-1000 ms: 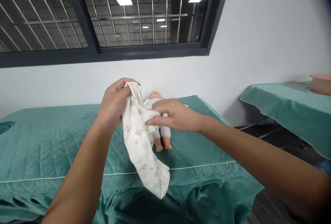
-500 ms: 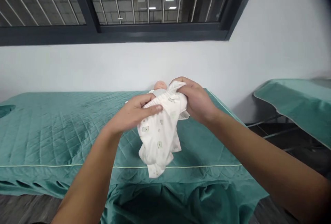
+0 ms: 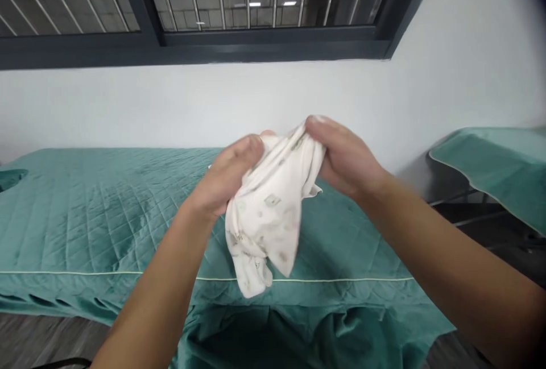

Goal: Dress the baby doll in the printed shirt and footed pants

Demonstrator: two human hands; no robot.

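Note:
White baby pants (image 3: 273, 204) with small green and grey prints hang between my two hands above the bed. My left hand (image 3: 232, 173) is closed on the gathered waistband, thumb on top. Gripping the other end of the waistband, my right hand (image 3: 341, 150) sits slightly higher, so the edge slants upward to the right. The pant legs dangle loosely toward the near edge of the bed. Behind the cloth, only the top of a doll's head (image 3: 268, 132) shows; the rest of the doll is hidden.
A green quilted bed (image 3: 106, 210) with pale piping stretches below, against a white wall (image 3: 170, 107). Above it is a dark-framed window (image 3: 273, 45) with bars. To the right stands another green-covered bed (image 3: 490, 158) with metal legs.
My hands have moved apart and slightly up, my right hand going rightward, pulling the waistband taut. The pants now cover most of the doll's head.

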